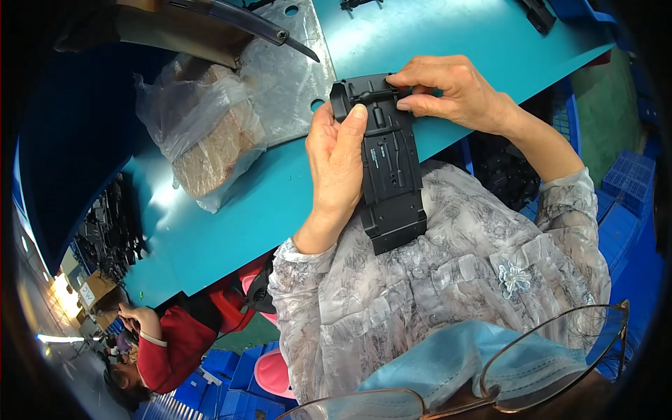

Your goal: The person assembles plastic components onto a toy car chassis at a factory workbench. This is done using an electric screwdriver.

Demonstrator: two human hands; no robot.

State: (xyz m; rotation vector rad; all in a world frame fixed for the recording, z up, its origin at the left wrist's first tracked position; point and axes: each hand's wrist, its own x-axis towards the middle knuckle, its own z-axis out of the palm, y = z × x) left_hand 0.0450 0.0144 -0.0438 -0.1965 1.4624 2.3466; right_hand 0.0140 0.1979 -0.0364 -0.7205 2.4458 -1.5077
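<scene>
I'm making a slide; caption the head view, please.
Left hand grips a black part, right hand at its far end.

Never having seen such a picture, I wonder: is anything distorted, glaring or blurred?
Head view: dark, curved borders fit a fisheye lens; white glare patches the turquoise table; the black part looks sharp. Same view, far left: a bright glow washes out detail.

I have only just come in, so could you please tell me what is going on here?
A person in a grey patterned top is holding a long black part at the edge of a teal table. The left hand grips it near its far end, while the right hand touches its far right corner. To the left, a brown block in clear plastic lies by a metal plate.
</scene>
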